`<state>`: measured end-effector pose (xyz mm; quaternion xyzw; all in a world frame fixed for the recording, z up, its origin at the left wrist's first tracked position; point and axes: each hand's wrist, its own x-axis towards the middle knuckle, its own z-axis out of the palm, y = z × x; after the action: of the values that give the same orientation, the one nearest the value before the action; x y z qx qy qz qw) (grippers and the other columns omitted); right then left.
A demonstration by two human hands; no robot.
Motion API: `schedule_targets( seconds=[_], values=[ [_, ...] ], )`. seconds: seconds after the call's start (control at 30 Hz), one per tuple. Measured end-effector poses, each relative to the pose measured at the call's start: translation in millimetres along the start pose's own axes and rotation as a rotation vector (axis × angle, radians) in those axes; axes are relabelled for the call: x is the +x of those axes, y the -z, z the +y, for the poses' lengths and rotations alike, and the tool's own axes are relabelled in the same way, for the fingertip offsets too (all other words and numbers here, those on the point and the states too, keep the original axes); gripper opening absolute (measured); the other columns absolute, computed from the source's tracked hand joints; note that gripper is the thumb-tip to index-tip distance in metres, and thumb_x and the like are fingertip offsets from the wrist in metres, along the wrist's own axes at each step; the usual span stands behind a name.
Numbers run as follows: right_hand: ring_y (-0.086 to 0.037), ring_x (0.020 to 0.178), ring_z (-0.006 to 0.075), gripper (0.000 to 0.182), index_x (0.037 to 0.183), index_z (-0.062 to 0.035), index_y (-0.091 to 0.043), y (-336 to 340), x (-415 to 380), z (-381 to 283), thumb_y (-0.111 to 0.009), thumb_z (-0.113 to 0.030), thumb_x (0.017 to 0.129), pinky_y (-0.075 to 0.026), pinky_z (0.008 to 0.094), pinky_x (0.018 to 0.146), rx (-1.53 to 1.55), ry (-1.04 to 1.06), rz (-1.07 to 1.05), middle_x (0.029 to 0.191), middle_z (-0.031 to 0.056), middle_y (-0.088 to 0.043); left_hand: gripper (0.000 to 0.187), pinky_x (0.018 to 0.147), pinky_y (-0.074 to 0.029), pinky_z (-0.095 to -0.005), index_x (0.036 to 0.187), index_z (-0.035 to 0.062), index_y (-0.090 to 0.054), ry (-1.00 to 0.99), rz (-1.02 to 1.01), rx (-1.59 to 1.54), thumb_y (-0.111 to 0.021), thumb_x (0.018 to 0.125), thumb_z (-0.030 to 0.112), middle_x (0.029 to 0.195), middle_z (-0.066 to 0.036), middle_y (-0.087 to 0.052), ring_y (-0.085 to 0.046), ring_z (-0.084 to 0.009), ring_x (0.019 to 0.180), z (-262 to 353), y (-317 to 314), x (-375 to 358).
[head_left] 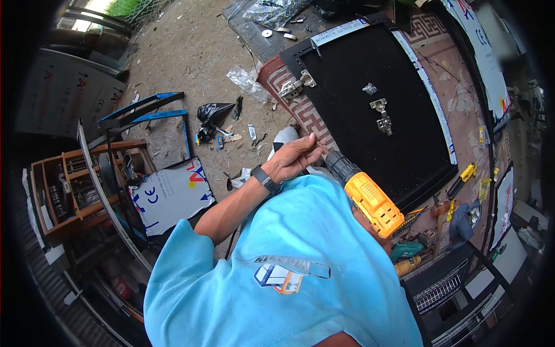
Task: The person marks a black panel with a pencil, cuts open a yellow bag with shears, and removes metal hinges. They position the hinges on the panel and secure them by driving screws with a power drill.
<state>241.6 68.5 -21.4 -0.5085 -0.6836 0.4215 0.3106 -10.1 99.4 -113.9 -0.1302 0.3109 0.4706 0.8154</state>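
Note:
My left hand (293, 159), with a dark watch (266, 180) on its wrist, is closed in a pinch at the front end of a yellow cordless drill (374, 202). What the fingertips hold is too small to make out. The drill's black chuck (342, 166) points toward those fingers. Of my right hand (371, 226) only a sliver shows below the drill, gripping it; the handle is hidden. In front lies a black aluminium-framed panel (347, 81) with labelled film strips along its edges. A metal hinge (381, 117) rests on it, and another hinge (296, 84) sits at its left edge.
A patterned red mat (289, 87) lies under the panel. Black plastic (214, 113) and scraps litter the ground. At left are blue-taped frame pieces (150, 113) and a wooden drawer unit (69, 185). A green power tool (406, 250) and a hammer (440, 222) lie at right.

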Motion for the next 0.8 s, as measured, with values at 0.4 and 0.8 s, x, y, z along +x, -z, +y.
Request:
schedule_targets(
  seconds=[0.4, 0.8],
  values=[
    [-0.068, 0.088, 0.0358, 0.056, 0.125, 0.0041, -0.051, -28, 52, -55, -0.072, -0.009, 0.074, -0.054, 0.0384, 0.075, -0.190, -0.061, -0.122, 0.101, 0.0197, -0.066, 0.017, 0.079, -0.055, -0.0283, 0.099, 0.0051, -0.059, 0.095, -0.049, -0.068, -0.055, 0.096, 0.022, 0.096, -0.006, -0.063, -0.063, -0.0154, 0.085, 43, -31, 38],
    [-0.066, 0.086, 0.0333, 0.028, 0.107, 0.0012, -0.061, -59, 88, -71, -0.065, -0.014, 0.084, -0.055, 0.0385, 0.073, -0.467, -0.023, 0.074, 0.104, 0.0208, -0.062, 0.030, 0.092, -0.049, -0.0359, 0.116, 0.0053, -0.056, 0.238, -0.331, -0.366, -0.051, 0.097, 0.027, 0.112, -0.009, -0.062, -0.061, -0.0205, 0.101, 84, -79, 71]
  ],
)
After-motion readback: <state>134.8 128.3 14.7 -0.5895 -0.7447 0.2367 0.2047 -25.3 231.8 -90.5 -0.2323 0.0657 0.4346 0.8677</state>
